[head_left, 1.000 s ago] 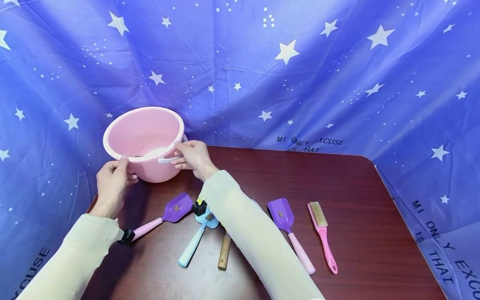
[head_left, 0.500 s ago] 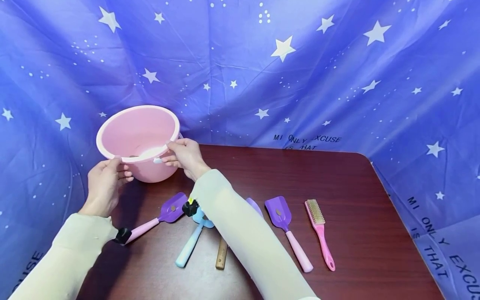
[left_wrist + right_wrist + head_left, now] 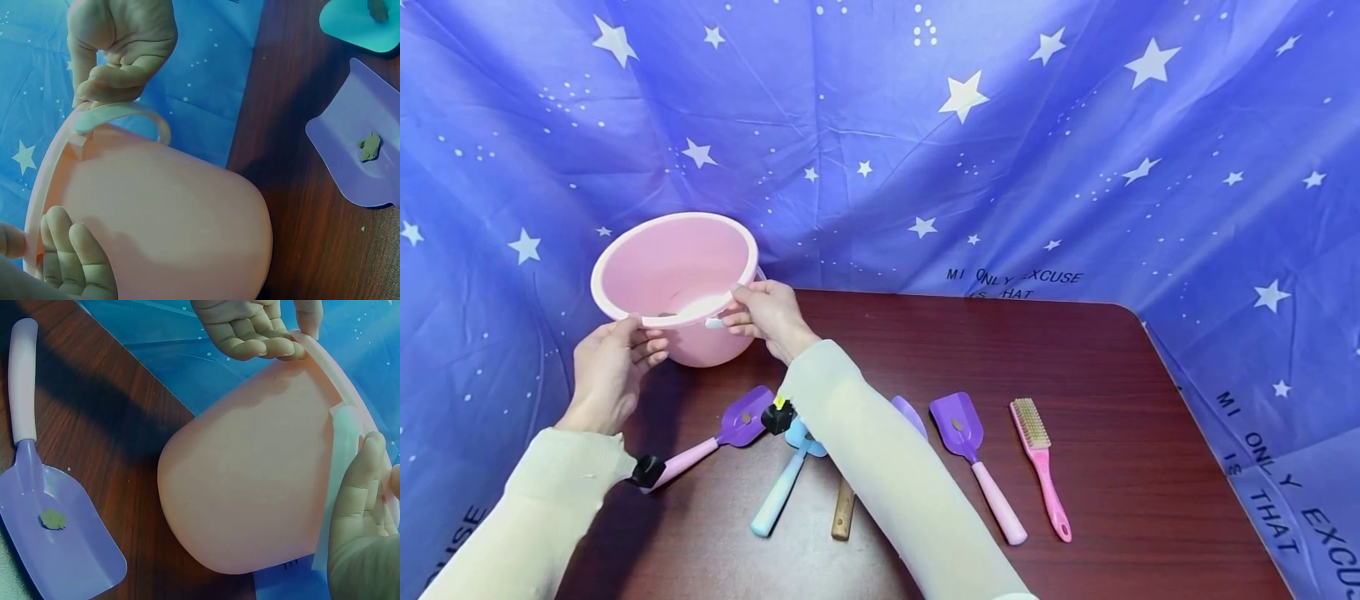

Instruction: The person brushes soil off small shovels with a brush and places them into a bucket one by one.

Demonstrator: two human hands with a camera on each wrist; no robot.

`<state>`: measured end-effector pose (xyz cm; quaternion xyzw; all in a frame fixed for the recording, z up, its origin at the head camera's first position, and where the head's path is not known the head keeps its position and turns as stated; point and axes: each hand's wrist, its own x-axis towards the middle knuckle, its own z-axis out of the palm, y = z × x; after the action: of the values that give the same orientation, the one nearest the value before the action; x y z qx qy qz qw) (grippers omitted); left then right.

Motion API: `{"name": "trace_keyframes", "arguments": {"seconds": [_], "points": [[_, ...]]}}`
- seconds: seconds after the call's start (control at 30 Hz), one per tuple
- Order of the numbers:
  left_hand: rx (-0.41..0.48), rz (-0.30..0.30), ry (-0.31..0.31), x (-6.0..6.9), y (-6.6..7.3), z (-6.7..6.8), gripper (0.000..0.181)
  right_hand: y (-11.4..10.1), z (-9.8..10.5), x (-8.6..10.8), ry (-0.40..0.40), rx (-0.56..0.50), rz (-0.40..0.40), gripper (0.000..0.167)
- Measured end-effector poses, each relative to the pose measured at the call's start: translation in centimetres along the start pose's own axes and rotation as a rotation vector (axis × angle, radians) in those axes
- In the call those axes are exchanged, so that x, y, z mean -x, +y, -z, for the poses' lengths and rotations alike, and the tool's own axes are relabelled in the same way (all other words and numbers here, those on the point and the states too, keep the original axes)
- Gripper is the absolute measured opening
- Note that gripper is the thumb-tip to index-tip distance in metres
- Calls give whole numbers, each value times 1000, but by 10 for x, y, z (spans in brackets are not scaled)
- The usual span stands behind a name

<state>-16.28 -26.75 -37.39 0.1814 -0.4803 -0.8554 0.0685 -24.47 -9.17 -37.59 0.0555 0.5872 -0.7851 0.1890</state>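
A pink bucket (image 3: 706, 345) with a pale carrying handle (image 3: 122, 114) is at the far left corner of the table. My left hand (image 3: 608, 365) pinches its near-left rim, thumb on top and fingers below, as the left wrist view also shows. On the near-right rim, beside the handle, my right hand (image 3: 771, 315) grips in the same way. Whether the bucket's base touches the table cannot be made out. A small brown bit shows inside behind the rim; most of the bucket's floor is hidden.
Before the bucket lie a purple shovel (image 3: 747, 419) with a brown-green lump, a light blue shovel (image 3: 778, 493) and a wooden handle (image 3: 842, 510), partly under my right sleeve. Further right are another purple shovel (image 3: 958, 427) and a pink brush (image 3: 1047, 479). A starry blue cloth (image 3: 880, 217) surrounds the table.
The whole head view has shifted a little, so everything sits slightly further left. Both hands keep their hold on the bucket's rim.
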Motion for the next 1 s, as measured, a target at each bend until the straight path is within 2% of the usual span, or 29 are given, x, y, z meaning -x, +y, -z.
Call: {"name": "trace_keyframes", "arguments": {"seconds": [0.23,0.47,0.77,1.0], "points": [[38,11,-27,2,2,1,9,0,0,0,-5,3,-7,11],[31,32,-25,3,2,0,9,0,4,2,-30,6,-2,21],[28,51,-35,5,2,-2,10,1,8,4,-35,-17,2,12],[34,67,-51,7,1,-4,8,-1,12,7,-54,-33,-21,18]]}}
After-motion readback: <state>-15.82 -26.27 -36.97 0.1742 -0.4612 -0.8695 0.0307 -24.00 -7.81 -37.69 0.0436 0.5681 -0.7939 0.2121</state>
